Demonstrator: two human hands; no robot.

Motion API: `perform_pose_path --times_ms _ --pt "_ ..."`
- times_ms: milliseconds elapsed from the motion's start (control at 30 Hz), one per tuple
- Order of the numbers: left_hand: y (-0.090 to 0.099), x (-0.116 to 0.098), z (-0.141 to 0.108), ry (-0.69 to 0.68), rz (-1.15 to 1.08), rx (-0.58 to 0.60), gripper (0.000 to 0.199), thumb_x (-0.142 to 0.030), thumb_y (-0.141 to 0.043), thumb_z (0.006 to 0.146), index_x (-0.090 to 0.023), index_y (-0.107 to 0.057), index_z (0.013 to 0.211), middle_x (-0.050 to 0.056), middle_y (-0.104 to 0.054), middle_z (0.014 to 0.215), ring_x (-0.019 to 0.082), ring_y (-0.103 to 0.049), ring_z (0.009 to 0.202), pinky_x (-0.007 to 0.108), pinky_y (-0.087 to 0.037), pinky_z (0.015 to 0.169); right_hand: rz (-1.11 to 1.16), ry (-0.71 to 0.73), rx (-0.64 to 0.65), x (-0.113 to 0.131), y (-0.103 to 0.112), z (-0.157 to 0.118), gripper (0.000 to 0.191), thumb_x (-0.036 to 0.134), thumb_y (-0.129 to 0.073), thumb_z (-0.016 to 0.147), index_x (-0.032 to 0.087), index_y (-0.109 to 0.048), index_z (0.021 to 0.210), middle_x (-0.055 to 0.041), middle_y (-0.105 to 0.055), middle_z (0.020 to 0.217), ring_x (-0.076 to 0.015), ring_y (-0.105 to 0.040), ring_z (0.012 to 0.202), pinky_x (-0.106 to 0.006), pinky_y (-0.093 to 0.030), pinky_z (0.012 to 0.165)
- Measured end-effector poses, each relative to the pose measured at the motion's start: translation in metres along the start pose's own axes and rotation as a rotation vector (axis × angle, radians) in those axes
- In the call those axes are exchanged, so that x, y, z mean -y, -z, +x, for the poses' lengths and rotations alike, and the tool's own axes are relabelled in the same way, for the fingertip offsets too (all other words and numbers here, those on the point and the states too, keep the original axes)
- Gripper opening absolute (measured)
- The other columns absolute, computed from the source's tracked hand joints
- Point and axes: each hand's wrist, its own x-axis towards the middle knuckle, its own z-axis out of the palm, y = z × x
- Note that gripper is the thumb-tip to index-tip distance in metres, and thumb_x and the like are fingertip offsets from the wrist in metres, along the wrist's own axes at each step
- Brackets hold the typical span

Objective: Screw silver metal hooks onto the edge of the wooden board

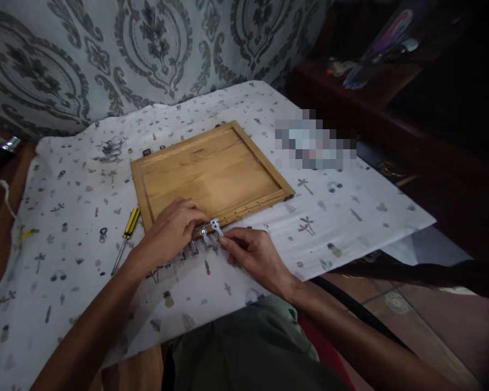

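Fingers [225, 241] of your right hand [256, 254] pinch a metal clip [215, 224] at the wooden panel's [204, 168] near edge, your left hand [173, 228] bent over that edge beside it, its grip unclear.

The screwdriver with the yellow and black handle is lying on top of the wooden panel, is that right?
No, it isn't on top: the head view shows the yellow-and-black-handled screwdriver lying on the printed cloth beside the wooden panel.
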Motion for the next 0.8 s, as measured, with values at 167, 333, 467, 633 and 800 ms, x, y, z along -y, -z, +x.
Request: perform_pose_path --times_ms 167,333,467,633,800 --pt "0.001 -0.003 0.0 0.011 0.02 0.002 0.04 -0.005 -0.045 0.093 -0.025 -0.08 0.094 0.004 -0.076 0.104 0.022 -0.067 0.101 0.039 -0.052 0.092 -0.021 0.024 -0.014 0.0 0.0 0.0 0.029 0.036 -0.057 0.094 0.019 -0.068 0.074 0.001 -0.062 0.056 -0.011 -0.057 0.054 -0.025 -0.041 0.054" --pt "0.002 -0.003 0.001 0.004 0.016 0.018 0.038 -0.006 -0.047 0.094 -0.026 -0.079 0.09 0.003 -0.075 0.101 0.022 -0.066 0.1 0.038 -0.052 0.091 -0.02 0.021 -0.019 -0.001 0.0 -0.002 0.028 0.036 -0.058 0.095 0.019 -0.07 0.077 0.0012 -0.063 0.057 -0.0113 -0.057 0.054 -0.026 -0.042 0.054" --pt "0.005 -0.006 0.0 -0.009 0.035 0.025 0.036 -0.005 -0.047 0.092 -0.025 -0.077 0.091 0.003 -0.074 0.104 0.022 -0.064 0.102 0.039 -0.05 0.092 -0.02 0.019 -0.028 -0.001 0.001 -0.002 0.027 0.037 -0.058 0.094 0.019 -0.071 0.079 0.0007 -0.065 0.058 -0.0116 -0.058 0.055 -0.027 -0.043 0.056" --pt "0.018 -0.016 -0.003 -0.055 0.068 0.145 0.025 -0.022 -0.05 0.101 -0.021 -0.074 0.096 0.006 -0.071 0.106 0.024 -0.062 0.105 0.039 -0.048 0.09 -0.046 0.014 -0.029 0.0 0.001 -0.002 0.03 0.038 -0.057 0.094 0.019 -0.071 0.077 0.0 -0.065 0.059 -0.0123 -0.059 0.056 -0.028 -0.043 0.059" --pt "0.016 -0.023 -0.003 -0.002 0.059 0.134 0.035 -0.054 -0.069 0.095 -0.02 -0.072 0.093 0.005 -0.069 0.1 0.026 -0.062 0.102 0.039 -0.046 0.086 -0.055 0.034 -0.033 0.001 0.001 -0.001 0.029 0.037 -0.055 0.093 0.019 -0.07 0.076 0.0 -0.064 0.057 -0.0127 -0.059 0.056 -0.028 -0.043 0.058"
